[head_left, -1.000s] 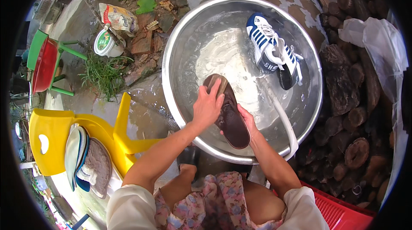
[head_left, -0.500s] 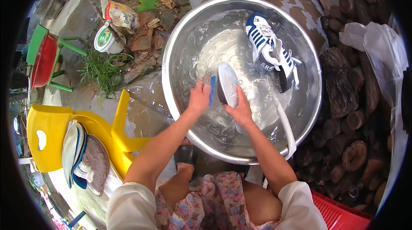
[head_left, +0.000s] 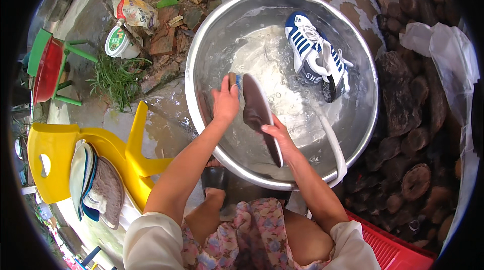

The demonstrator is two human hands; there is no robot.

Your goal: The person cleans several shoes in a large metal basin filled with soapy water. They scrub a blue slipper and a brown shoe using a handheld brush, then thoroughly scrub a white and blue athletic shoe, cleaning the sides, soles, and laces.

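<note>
Over the water in a wide metal basin [head_left: 190, 71], my right hand [head_left: 282, 141] grips a dark brown slipper [head_left: 258, 109] with a pale sole. It is tilted on edge, its brown side toward the left. My left hand [head_left: 225, 101] is closed round a scrub brush [head_left: 232, 79] with a wooden back and blue bristles. The bristles face the slipper's toe end, with a small gap between them. A white sneaker with blue stripes [head_left: 306, 43] leans against the basin's far right side. From the right rim, a white hose [head_left: 330, 139] runs down into the water.
Stacked logs [head_left: 403, 93] and a white plastic sheet [head_left: 443, 53] line the right. On the left stand a yellow chair [head_left: 55, 144] holding shoe insoles [head_left: 103, 184], a green stool [head_left: 70, 71] with a red basin, a white tub [head_left: 121, 43] and a pouch [head_left: 136, 12].
The slipper has turned so its brown side shows instead of its pale sole. My left hand with the brush has shifted slightly up and left.
</note>
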